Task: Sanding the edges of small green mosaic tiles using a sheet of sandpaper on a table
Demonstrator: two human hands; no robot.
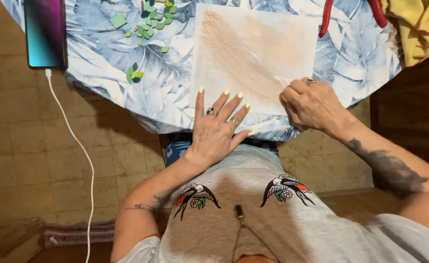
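A pale sheet of paper [253,48] smeared with light brown colour lies on a round table covered by a blue leaf-print cloth [126,97]. My left hand [218,129] lies flat, fingers spread, on the sheet's near edge, pressing it down. My right hand [311,103] is curled into a loose fist at the sheet's near right corner, knuckles on the paper. I cannot tell whether something small is pinched inside it.
Several small green leaf-shaped pieces [152,22] lie scattered at the far left of the sheet. A phone [45,31] with a white cable [73,141] rests on the table's left edge. Red-handled pliers [327,17] and a yellow cloth [416,24] sit far right. Tiled floor [39,170] lies below.
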